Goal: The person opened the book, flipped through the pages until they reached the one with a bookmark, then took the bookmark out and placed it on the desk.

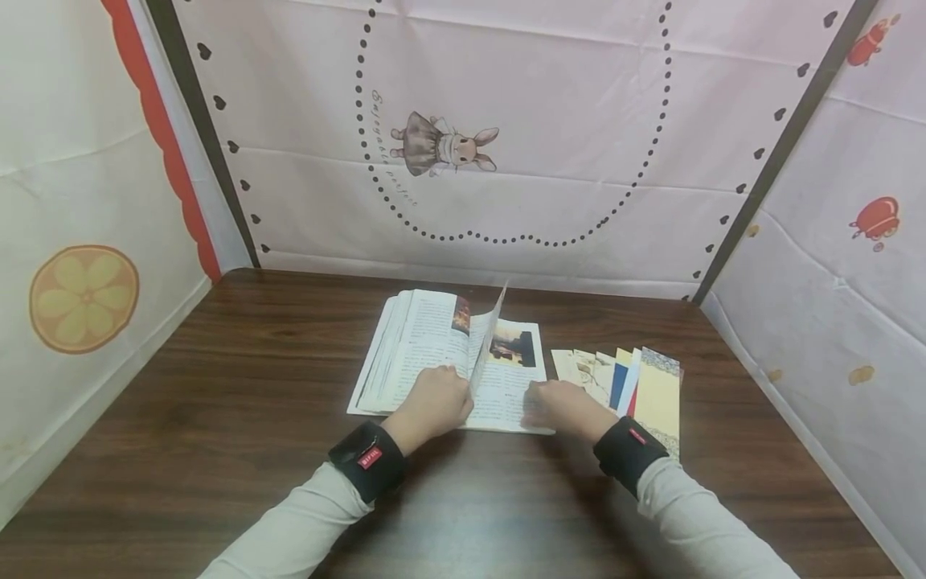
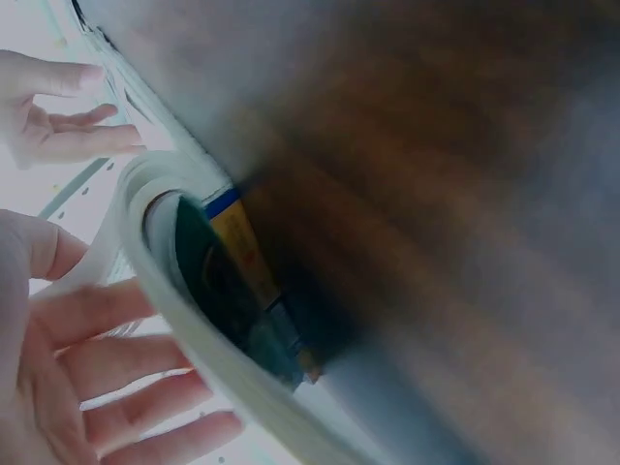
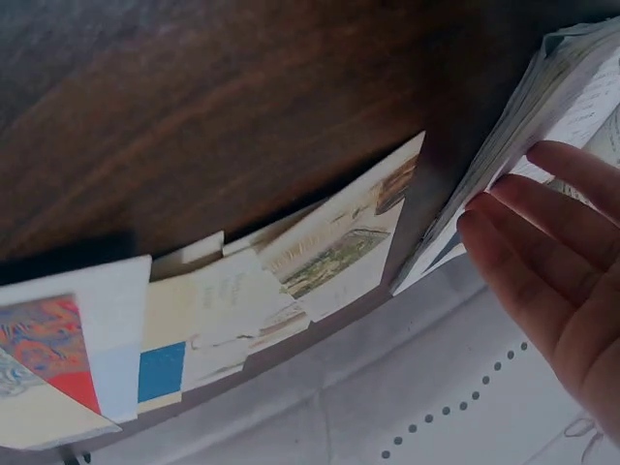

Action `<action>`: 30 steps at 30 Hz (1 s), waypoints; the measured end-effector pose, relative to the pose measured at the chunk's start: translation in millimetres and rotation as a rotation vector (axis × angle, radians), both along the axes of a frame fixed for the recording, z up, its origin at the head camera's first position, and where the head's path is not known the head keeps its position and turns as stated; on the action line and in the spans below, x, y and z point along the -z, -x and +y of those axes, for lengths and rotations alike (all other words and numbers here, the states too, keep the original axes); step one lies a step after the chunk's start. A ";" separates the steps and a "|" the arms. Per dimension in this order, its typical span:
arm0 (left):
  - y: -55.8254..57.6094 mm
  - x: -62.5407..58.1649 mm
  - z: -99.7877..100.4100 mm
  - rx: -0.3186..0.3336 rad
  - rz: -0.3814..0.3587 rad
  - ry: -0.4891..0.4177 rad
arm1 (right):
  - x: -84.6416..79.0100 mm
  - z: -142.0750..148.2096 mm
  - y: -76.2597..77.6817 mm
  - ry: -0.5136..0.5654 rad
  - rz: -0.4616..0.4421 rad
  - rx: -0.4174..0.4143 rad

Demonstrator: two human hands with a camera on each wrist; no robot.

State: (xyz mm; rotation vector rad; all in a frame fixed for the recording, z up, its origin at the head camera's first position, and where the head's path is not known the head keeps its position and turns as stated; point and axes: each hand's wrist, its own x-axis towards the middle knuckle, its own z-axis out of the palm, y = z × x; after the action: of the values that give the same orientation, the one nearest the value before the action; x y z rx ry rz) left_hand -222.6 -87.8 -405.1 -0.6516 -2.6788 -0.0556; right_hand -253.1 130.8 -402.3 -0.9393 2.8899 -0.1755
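A thick illustrated book [image 1: 434, 346] lies spread on the table, one page [image 1: 487, 338] standing nearly upright near the middle. My left hand [image 1: 437, 398] is over the book's near edge, beside the foot of that page. In the left wrist view its fingers [image 2: 126, 373] are spread and fairly straight against the curved page block, with the thumb by a white sheet. My right hand [image 1: 567, 406] reaches to the right-hand page. Seen from the right wrist, its extended fingertips [image 3: 480, 208] are right at the book's page edge, and the thumb is hidden.
Right of the book, several cards or bookmarks [image 1: 658, 386] lie fanned out, partly behind my right hand and wristband. The dark wooden table [image 1: 253, 418] is bounded by printed cloth walls [image 1: 564, 121] at the back and both sides.
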 end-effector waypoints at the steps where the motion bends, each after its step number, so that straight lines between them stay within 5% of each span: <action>1: 0.6 0.1 -0.6 -0.032 -0.017 -0.050 | 1.0 -0.6 0.2 -0.023 -0.001 -0.002; 6: 4.1 -3.8 -9.3 -0.220 -0.142 -0.400 | -0.1 -4.0 1.4 -0.097 0.008 -0.009; 9: 5.5 -9.1 -18.6 -0.276 -0.179 -0.548 | -2.3 -5.7 2.8 -0.118 0.016 -0.018; 15: 0.8 -18.9 -37.8 -0.300 -0.090 -0.716 | -4.0 -5.9 5.8 -0.096 -0.037 -0.037; 18: -3.0 -20.4 -45.6 -0.299 -0.023 -0.674 | -4.1 -4.5 7.5 -0.083 -0.062 -0.045; 22: -6.0 -21.0 -52.2 -0.337 0.031 -0.509 | -4.9 -2.6 10.0 -0.085 -0.060 -0.061; 27: -7.6 -19.3 -51.3 -0.415 -0.024 -0.350 | -5.8 0.8 11.5 -0.058 -0.065 -0.074; 30: -8.9 -17.7 -46.2 -0.372 -0.069 -0.267 | -5.7 2.3 12.2 -0.036 -0.086 -0.078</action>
State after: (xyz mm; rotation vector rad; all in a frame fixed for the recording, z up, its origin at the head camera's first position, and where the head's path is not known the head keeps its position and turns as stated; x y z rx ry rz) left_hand -213.7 -134.1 -387.4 -0.0676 -2.7439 -0.3322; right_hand -265.3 133.1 -396.6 -1.0107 2.7640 -0.1538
